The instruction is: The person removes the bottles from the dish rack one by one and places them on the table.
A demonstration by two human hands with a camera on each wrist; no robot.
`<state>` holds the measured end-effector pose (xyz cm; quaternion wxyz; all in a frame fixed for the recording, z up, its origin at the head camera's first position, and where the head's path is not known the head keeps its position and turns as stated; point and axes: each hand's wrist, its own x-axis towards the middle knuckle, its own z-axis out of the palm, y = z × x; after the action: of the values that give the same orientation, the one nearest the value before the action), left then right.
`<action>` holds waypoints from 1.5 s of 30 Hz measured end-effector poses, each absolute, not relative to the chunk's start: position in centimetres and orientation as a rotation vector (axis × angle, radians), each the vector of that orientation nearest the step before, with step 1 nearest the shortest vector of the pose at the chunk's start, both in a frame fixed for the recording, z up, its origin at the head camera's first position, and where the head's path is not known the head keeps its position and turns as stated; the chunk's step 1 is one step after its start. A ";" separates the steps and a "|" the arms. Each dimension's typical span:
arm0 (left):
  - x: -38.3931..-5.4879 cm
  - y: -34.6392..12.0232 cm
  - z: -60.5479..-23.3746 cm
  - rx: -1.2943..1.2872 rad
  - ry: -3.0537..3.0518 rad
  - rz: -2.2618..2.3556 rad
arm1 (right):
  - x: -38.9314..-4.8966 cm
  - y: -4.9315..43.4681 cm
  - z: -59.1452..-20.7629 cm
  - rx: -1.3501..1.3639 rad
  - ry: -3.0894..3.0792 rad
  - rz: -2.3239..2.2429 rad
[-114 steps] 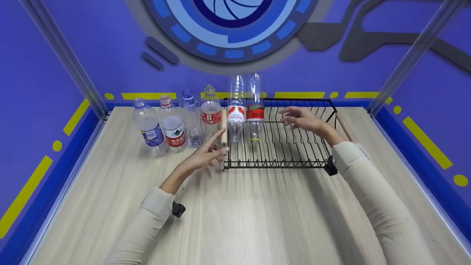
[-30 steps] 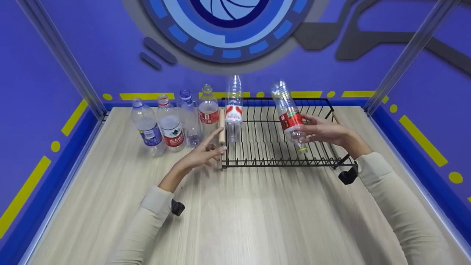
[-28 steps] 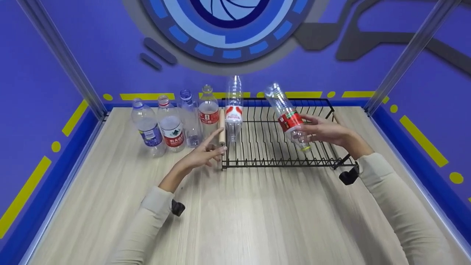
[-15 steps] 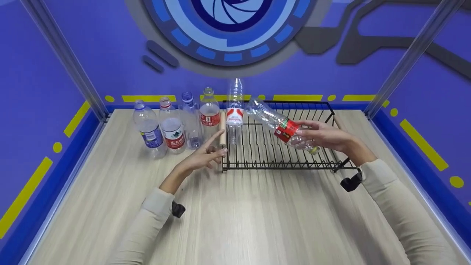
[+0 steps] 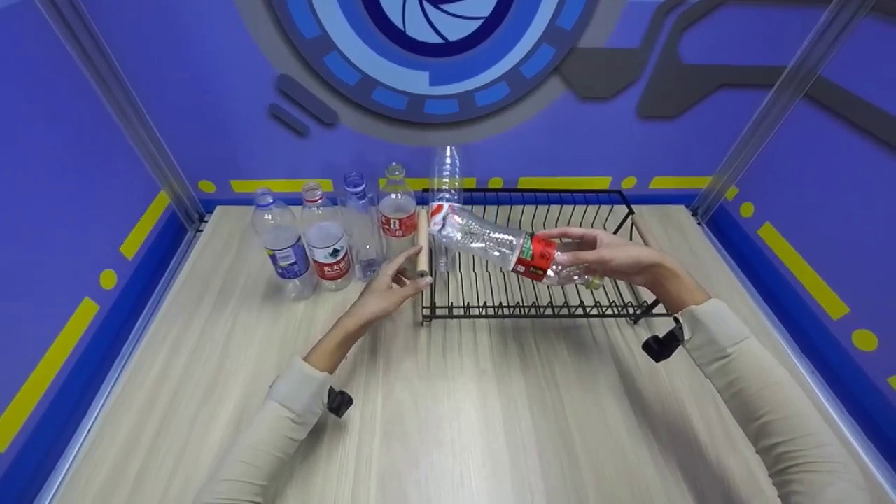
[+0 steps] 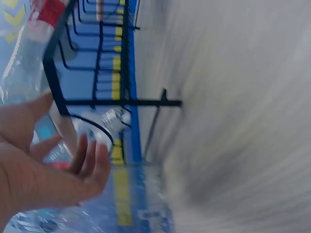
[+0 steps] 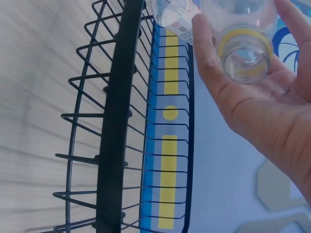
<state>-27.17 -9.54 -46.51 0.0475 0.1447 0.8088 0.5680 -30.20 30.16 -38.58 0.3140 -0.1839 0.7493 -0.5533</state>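
My right hand (image 5: 619, 260) grips a clear plastic bottle (image 5: 535, 257) with a red and green label, near its neck. The bottle lies almost level over the wire dish rack (image 5: 532, 313), base pointing left. Its yellow-ringed mouth (image 7: 245, 54) faces the right wrist camera. In the head view the bottle's base overlaps an upturned clear bottle (image 5: 448, 168) with a white and red label, standing in the rack's left end. At the wooden handle (image 5: 423, 241) on that end, my left hand (image 5: 383, 292) holds its fingers loosely out, fingertips right at the handle.
Left of the rack stand several uncapped plastic bottles: a purple-label bottle (image 5: 288, 257), a red and white label bottle (image 5: 329, 252), an unlabelled one (image 5: 365, 241) and a red-label one (image 5: 399, 224). Blue panels enclose the wooden table (image 5: 455, 413) behind and at both sides.
My right hand took the red-label bottle from its upturned place in the rack, carried it right, then tipped it; its base swung left and down. My left hand stayed by the handle.
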 end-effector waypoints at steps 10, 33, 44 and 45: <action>-24.0 -7.5 -43.4 0.417 2.476 2.010 | -29.4 29.7 -38.2 -0.668 1.924 -1.440; -23.1 -7.2 -43.3 0.511 2.159 2.144 | -28.4 28.4 -38.6 -0.746 1.848 -1.408; -23.7 -8.5 -42.0 0.924 2.502 1.669 | -28.2 28.4 -38.9 -0.781 1.798 -1.362; -23.6 -8.6 -41.9 0.957 2.540 1.623 | -28.2 28.4 -39.0 -0.786 1.801 -1.356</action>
<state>-23.62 -8.56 -41.89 -0.0106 0.3026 0.8032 0.5131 -28.22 28.38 -38.97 0.3684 -0.3060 0.7013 -0.5280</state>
